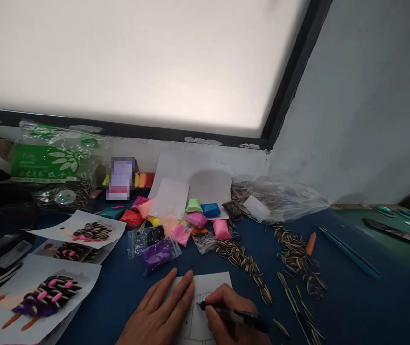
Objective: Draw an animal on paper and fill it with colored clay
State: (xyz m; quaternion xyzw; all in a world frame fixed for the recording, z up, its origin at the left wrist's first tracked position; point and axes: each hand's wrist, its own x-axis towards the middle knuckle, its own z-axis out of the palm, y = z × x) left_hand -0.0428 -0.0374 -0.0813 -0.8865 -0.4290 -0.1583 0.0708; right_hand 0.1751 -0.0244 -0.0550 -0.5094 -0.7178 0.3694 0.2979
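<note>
My right hand (pixel 232 314) grips a black pen (pixel 237 316), its tip at the upper part of a line drawing on a sheet of white paper (pixel 215 280). Flat across the paper's left side lies my left hand (pixel 162 309), fingers stretched out and holding nothing. Part of the drawing is hidden by both hands. Just beyond the sheet sits a bag of purple clay (pixel 158 254). Loose sunflower seeds (pixel 244 263) trail down to the right of the paper, and another pen-like tool (pixel 294 306) lies among more seeds farther right.
Finished hedgehog pictures (pixel 47 297) with seeds and clay lie at the left. Several coloured clay packets (pixel 196 220) are heaped behind the paper. At the back stand a green seed bag (pixel 50 160), a phone (pixel 120 178) and a clear plastic bag (pixel 291 199). Blue tweezers (pixel 350 251) rest at right.
</note>
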